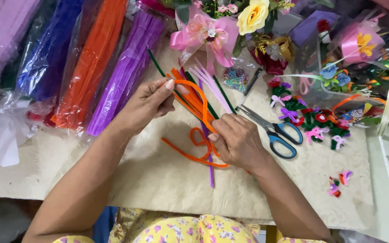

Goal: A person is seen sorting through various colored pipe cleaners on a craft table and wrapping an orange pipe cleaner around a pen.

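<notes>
On the table (pixel 167 180), a cream cloth with a bumpy pattern covers the top. The left hand (pixel 147 102) pinches one end of an orange fuzzy wire (pixel 199 101) between thumb and fingers. The right hand (pixel 237 140) is closed around the other part of it, near the middle of the cloth. Blue scissors (pixel 278 135) lie just beside the right hand. Bags of fuzzy wires (pixel 91 63) in purple, blue and orange lie at the far left. Small fuzzy flowers (pixel 314 119) and pink bows (pixel 208 31) crowd the far right.
</notes>
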